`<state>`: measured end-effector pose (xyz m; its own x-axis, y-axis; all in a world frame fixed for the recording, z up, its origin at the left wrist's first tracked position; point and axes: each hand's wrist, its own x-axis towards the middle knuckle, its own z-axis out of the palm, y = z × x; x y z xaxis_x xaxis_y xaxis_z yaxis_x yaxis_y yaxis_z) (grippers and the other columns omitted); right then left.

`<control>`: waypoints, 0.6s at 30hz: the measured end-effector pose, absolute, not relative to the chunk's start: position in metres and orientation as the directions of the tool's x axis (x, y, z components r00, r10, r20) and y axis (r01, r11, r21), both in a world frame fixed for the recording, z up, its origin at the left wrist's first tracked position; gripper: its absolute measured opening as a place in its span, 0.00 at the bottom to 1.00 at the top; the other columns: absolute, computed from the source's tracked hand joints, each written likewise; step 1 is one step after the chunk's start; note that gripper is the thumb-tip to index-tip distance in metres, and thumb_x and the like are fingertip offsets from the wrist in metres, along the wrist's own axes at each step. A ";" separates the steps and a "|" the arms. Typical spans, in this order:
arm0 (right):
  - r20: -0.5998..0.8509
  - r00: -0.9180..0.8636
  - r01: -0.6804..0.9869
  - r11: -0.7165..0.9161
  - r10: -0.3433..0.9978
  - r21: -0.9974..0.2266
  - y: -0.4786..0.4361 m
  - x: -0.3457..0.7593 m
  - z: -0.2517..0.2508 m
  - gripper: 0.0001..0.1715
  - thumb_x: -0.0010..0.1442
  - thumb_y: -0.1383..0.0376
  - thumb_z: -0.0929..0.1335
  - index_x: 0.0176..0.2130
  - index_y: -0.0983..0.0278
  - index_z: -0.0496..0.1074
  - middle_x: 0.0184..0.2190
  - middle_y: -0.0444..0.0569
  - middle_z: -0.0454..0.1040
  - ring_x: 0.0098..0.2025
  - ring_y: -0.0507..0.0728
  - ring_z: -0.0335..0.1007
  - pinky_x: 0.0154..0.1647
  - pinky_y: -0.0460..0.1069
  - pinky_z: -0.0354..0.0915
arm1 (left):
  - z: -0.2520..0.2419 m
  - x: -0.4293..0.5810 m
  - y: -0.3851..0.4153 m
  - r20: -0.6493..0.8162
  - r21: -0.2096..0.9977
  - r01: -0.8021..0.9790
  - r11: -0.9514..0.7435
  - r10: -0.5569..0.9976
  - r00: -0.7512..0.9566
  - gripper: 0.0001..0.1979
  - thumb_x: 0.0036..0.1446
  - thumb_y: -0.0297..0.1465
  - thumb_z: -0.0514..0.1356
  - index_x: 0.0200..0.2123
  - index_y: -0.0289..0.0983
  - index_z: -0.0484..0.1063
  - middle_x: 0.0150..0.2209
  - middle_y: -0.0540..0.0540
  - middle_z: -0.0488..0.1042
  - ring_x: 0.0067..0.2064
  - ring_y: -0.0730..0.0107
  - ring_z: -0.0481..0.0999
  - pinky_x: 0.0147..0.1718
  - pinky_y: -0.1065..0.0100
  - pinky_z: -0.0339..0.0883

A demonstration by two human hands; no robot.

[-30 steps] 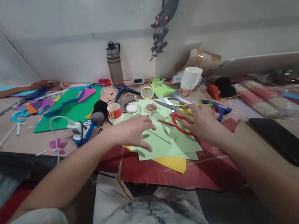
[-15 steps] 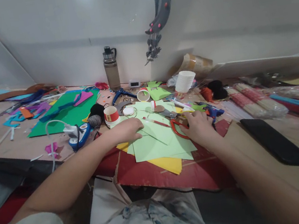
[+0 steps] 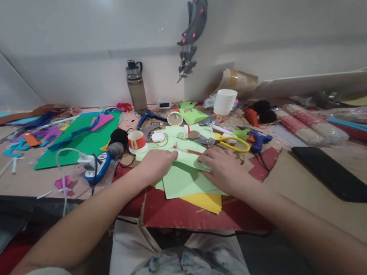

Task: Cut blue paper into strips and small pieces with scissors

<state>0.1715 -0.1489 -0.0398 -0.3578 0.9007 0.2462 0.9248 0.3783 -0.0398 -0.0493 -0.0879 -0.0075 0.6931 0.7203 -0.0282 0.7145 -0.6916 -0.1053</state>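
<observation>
A small piece of light green paper (image 3: pixel 189 160) is stretched between my hands, lifted slightly above larger green sheets (image 3: pixel 184 185). My left hand (image 3: pixel 159 163) pinches its left end between thumb and fingers. At the other end, my right hand (image 3: pixel 224 168) is closed on the paper, its fingertips partly hidden. Just beyond the paper lies a red pencil (image 3: pixel 188 150). Scissors (image 3: pixel 206 140) with a yellow handle loop rest beyond my right hand. A red-and-white paper cup (image 3: pixel 136 141) stands past my left hand, beside a round white lid (image 3: pixel 158 137).
Yellow sheets (image 3: pixel 208 201) lie under the green ones on a red board (image 3: pixel 177 212). At the back stand a water bottle (image 3: pixel 136 87) and stacked white cups (image 3: pixel 225 101). A blue glue gun (image 3: pixel 258 139) and a black phone (image 3: pixel 335 172) are to the right; a power strip (image 3: pixel 97 168) is left.
My right hand has left the scissors' handle and moved left to grip the green paper. The paper in my left hand has tilted up, and the view has shifted slightly.
</observation>
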 end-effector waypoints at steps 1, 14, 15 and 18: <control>0.263 -0.348 0.927 0.372 0.900 -0.045 -0.148 0.172 -0.038 0.14 0.60 0.65 0.66 0.46 0.62 0.73 0.45 0.56 0.72 0.48 0.64 0.65 0.46 0.58 0.58 | -0.006 -0.050 -0.088 -0.017 -0.095 0.728 -0.679 0.733 0.680 0.15 0.60 0.26 0.48 0.45 0.37 0.70 0.36 0.38 0.78 0.37 0.56 0.78 0.33 0.63 0.64; 0.195 -0.623 0.739 0.652 0.757 -0.169 -0.181 0.142 -0.032 0.18 0.61 0.56 0.67 0.49 0.61 0.72 0.43 0.54 0.71 0.43 0.59 0.65 0.44 0.53 0.63 | -0.003 -0.054 -0.079 -0.035 0.105 0.743 -0.661 0.744 0.667 0.17 0.60 0.27 0.50 0.47 0.40 0.74 0.43 0.40 0.78 0.44 0.58 0.76 0.39 0.64 0.64; 0.181 -0.623 0.753 0.646 0.761 -0.126 -0.180 0.140 -0.033 0.17 0.62 0.55 0.67 0.47 0.61 0.72 0.42 0.54 0.71 0.42 0.59 0.65 0.43 0.53 0.63 | -0.003 -0.055 -0.078 -0.043 0.118 0.734 -0.668 0.736 0.676 0.16 0.60 0.27 0.50 0.47 0.40 0.74 0.43 0.40 0.78 0.44 0.58 0.76 0.39 0.64 0.64; 0.166 -0.642 0.762 0.646 0.749 0.031 -0.178 0.134 -0.034 0.13 0.66 0.60 0.63 0.42 0.63 0.73 0.37 0.53 0.72 0.38 0.58 0.66 0.38 0.52 0.61 | -0.003 -0.055 -0.076 -0.051 0.147 0.714 -0.685 0.715 0.697 0.15 0.60 0.28 0.51 0.45 0.40 0.75 0.42 0.41 0.78 0.43 0.61 0.76 0.40 0.65 0.64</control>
